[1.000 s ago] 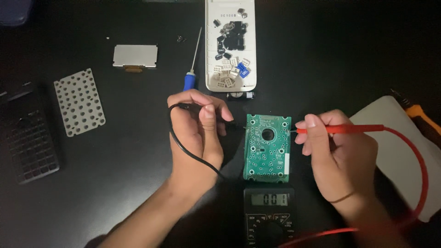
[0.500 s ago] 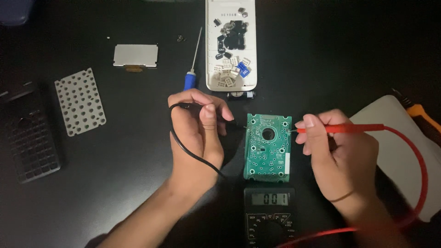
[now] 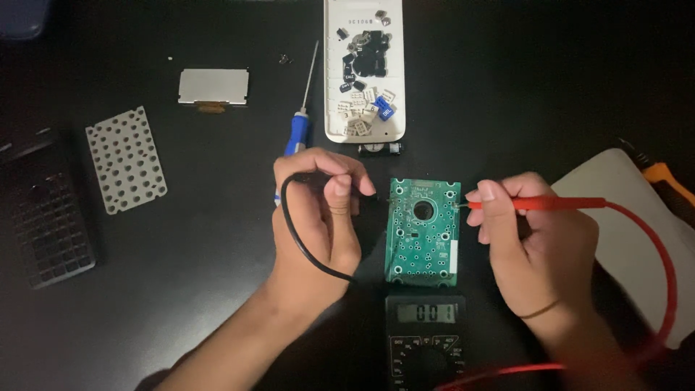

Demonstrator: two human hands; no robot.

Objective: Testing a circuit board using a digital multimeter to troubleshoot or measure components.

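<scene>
Circuit board, green and rectangular, lies flat on the black table, between the two hands and just above the multimeter, whose grey display faces up at the lower edge of the view. Largest item noted: a white sheet at the right, partly under the right wrist. A dark keypad shell rests at far left, with a grey perforated key membrane beside it. A white rear casing sits at top centre, holding loose key caps in white, black and blue. A small silver display module lies to its left.

Left hand is closed around a black probe, its tip at the board's upper left edge; the black lead loops over the hand's back. Right hand pinches a red probe between thumb and fingers, tip on the board's upper right edge; the red lead curves down toward the meter. A blue-handled screwdriver lies above the left hand. A small cylindrical cell sits just below the casing.
</scene>
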